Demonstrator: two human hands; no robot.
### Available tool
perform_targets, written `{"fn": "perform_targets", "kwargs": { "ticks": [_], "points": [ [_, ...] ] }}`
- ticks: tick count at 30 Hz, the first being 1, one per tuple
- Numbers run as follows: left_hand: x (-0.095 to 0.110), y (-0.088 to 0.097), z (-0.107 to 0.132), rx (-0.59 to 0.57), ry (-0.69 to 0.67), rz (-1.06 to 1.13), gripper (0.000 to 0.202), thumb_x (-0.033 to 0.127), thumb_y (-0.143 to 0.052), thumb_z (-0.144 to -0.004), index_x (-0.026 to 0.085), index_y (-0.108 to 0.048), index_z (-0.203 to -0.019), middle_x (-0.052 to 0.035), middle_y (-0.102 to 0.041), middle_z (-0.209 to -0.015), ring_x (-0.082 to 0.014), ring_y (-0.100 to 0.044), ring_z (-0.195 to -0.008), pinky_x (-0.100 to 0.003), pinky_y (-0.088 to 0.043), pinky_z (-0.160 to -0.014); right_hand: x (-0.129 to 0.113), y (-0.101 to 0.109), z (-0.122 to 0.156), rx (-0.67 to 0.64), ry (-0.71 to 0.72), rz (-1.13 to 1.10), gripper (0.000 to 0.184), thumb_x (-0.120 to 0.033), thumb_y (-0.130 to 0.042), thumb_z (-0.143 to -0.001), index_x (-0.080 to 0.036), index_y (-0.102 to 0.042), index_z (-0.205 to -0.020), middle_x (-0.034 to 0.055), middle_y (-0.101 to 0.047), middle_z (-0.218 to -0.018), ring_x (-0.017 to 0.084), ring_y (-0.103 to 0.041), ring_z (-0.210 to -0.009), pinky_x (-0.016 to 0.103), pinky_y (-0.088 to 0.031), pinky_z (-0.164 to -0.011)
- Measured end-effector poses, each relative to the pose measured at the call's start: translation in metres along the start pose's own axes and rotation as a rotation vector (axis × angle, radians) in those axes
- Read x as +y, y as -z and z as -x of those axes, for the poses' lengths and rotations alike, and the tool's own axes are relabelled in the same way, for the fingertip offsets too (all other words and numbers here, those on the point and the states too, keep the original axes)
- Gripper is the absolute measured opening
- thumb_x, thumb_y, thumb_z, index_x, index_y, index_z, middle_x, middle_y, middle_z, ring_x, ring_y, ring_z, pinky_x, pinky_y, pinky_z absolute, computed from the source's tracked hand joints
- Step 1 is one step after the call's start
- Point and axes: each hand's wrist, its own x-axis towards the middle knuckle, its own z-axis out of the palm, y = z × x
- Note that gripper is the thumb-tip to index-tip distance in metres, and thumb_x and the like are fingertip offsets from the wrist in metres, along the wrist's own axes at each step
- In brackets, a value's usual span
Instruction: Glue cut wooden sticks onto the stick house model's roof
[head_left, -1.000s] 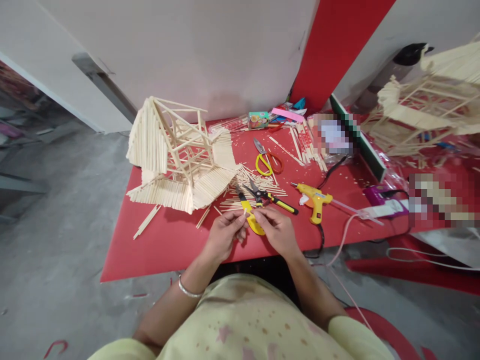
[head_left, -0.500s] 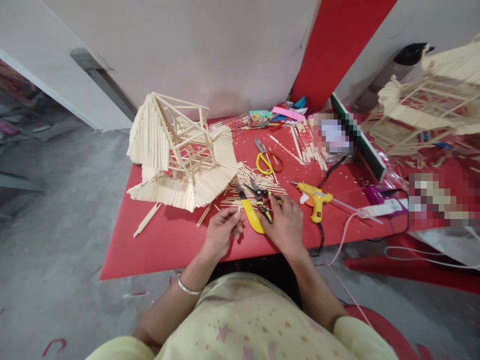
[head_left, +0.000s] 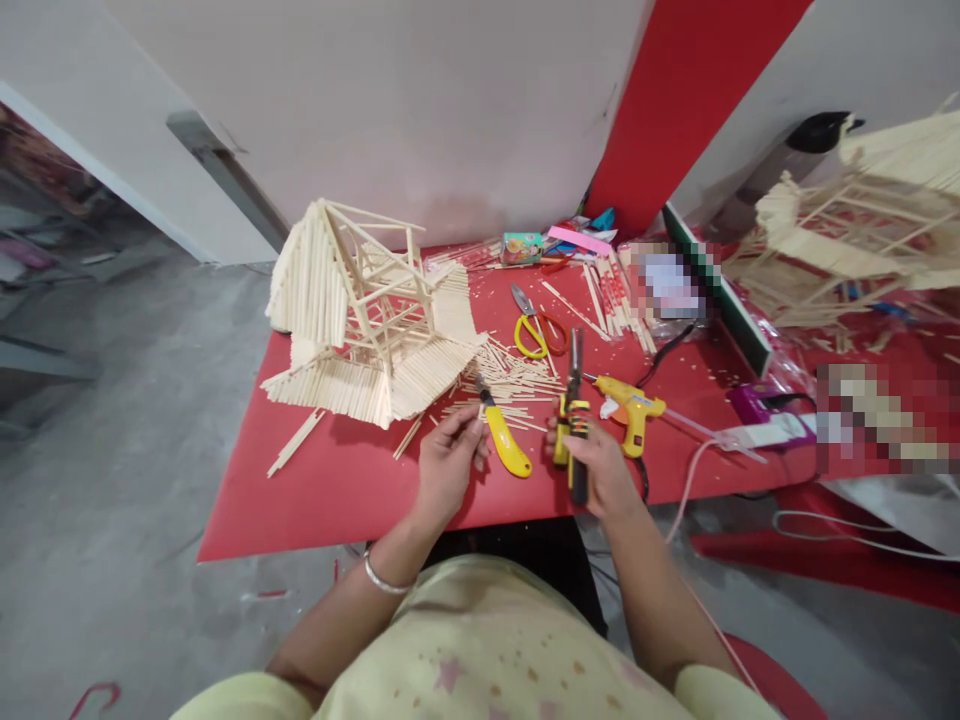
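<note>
My right hand (head_left: 604,472) grips black and yellow snips (head_left: 574,410), lifted off the red table (head_left: 300,490) with the jaws pointing away from me. My left hand (head_left: 446,462) is closed in a pinch on a small thin stick piece (head_left: 480,425) near the table's front edge. A yellow-handled knife (head_left: 502,438) lies on the table between my two hands. Loose cut sticks (head_left: 510,380) are heaped just beyond it.
A stick-built house model (head_left: 360,320) stands at the table's left. A yellow glue gun (head_left: 630,405) lies right of my right hand, its cord trailing off the edge. Yellow and red scissors (head_left: 536,325), a stick bundle (head_left: 615,295) and another model (head_left: 847,230) lie further back and right.
My right hand left the stick piece, reached to the snips on the table and picked them up. My left hand kept its pinch and stayed near the front edge.
</note>
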Motion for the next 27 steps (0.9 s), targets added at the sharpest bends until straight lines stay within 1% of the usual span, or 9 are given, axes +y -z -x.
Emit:
{"fn": "perform_targets", "kwargs": {
  "ticks": [2, 4, 6, 8, 11, 13, 18, 23, 27],
  "points": [
    [0.003, -0.007, 0.000, 0.006, -0.047, -0.057, 0.035, 0.036, -0.073, -0.079, 0.015, -0.071, -0.108, 0.0004, -0.065, -0.069, -0.0073, -0.054, -0.051, -0.019, -0.044, -0.048, -0.010, -0.006, 0.013, -0.159, -0.091, -0.223, 0.045, -0.037, -0.043, -0.083, -0.016, -0.058, -0.120, 0.0124, -0.068, -0.099, 0.026, -0.066, -0.085, 0.043, -0.054, -0.075],
    [0.006, -0.014, 0.001, 0.007, -0.098, -0.113, 0.032, 0.035, -0.071, -0.082, 0.017, -0.072, -0.108, 0.0001, -0.065, -0.071, -0.0081, -0.054, -0.053, -0.020, -0.045, -0.049, -0.019, -0.016, 0.024, -0.254, -0.143, -0.279, 0.048, -0.028, -0.047, -0.076, -0.017, -0.056, -0.122, 0.0110, -0.068, -0.099, 0.026, -0.066, -0.089, 0.045, -0.054, -0.080],
    [0.008, -0.020, 0.002, 0.022, -0.160, -0.164, 0.029, 0.033, -0.071, -0.082, 0.019, -0.074, -0.107, -0.0016, -0.066, -0.077, -0.0098, -0.056, -0.057, -0.022, -0.046, -0.052, -0.024, -0.027, 0.031, -0.218, -0.088, -0.080, 0.057, -0.020, -0.051, -0.071, -0.020, -0.052, -0.128, 0.0095, -0.066, -0.107, 0.027, -0.063, -0.101, 0.047, -0.051, -0.091],
    [0.010, -0.024, 0.004, 0.043, -0.221, -0.204, 0.026, 0.032, -0.072, -0.081, 0.020, -0.076, -0.103, -0.0041, -0.068, -0.086, -0.0129, -0.060, -0.066, -0.023, -0.048, -0.057, -0.026, -0.037, 0.035, -0.116, 0.018, 0.178, 0.067, -0.016, -0.054, -0.070, -0.022, -0.046, -0.136, 0.0112, -0.060, -0.122, 0.029, -0.054, -0.117, 0.051, -0.043, -0.103],
    [0.013, -0.027, 0.007, 0.056, -0.302, -0.257, 0.021, 0.031, -0.071, -0.082, 0.022, -0.077, -0.100, -0.0057, -0.068, -0.092, -0.0166, -0.062, -0.078, -0.024, -0.050, -0.063, -0.023, -0.045, 0.035, -0.028, 0.144, 0.397, 0.075, -0.016, -0.054, -0.072, -0.018, -0.033, -0.145, 0.0169, -0.050, -0.135, 0.032, -0.044, -0.130, 0.056, -0.035, -0.110],
    [0.014, -0.029, 0.009, 0.064, -0.350, -0.282, 0.020, 0.030, -0.069, -0.084, 0.023, -0.077, -0.100, -0.0054, -0.068, -0.092, -0.0165, -0.062, -0.078, -0.025, -0.050, -0.065, -0.020, -0.048, 0.035, -0.032, 0.176, 0.446, 0.077, -0.017, -0.053, -0.074, -0.015, -0.027, -0.147, 0.0185, -0.047, -0.137, 0.031, -0.043, -0.130, 0.056, -0.036, -0.110],
    [0.018, -0.032, 0.013, 0.086, -0.428, -0.320, 0.017, 0.029, -0.067, -0.086, 0.024, -0.078, -0.098, -0.0044, -0.065, -0.087, -0.0147, -0.059, -0.071, -0.026, -0.049, -0.065, -0.018, -0.053, 0.036, -0.003, 0.181, 0.526, 0.078, -0.021, -0.053, -0.078, -0.011, -0.022, -0.149, 0.0214, -0.047, -0.135, 0.034, -0.044, -0.129, 0.057, -0.037, -0.109],
    [0.018, -0.036, 0.016, 0.091, -0.469, -0.337, 0.018, 0.030, -0.066, -0.087, 0.024, -0.078, -0.098, -0.0053, -0.065, -0.086, -0.0168, -0.061, -0.076, -0.028, -0.051, -0.071, -0.022, -0.055, 0.038, 0.006, 0.197, 0.539, 0.079, -0.021, -0.053, -0.079, -0.014, -0.020, -0.150, 0.0209, -0.048, -0.136, 0.034, -0.045, -0.129, 0.057, -0.038, -0.108],
    [0.016, -0.037, 0.017, 0.088, -0.484, -0.324, 0.017, 0.029, -0.067, -0.085, 0.023, -0.079, -0.096, -0.0058, -0.066, -0.086, -0.0173, -0.062, -0.077, -0.029, -0.051, -0.071, -0.023, -0.057, 0.040, 0.006, 0.193, 0.510, 0.080, -0.019, -0.054, -0.077, -0.016, -0.020, -0.150, 0.0209, -0.045, -0.141, 0.035, -0.042, -0.133, 0.059, -0.036, -0.109]
  ]
}}
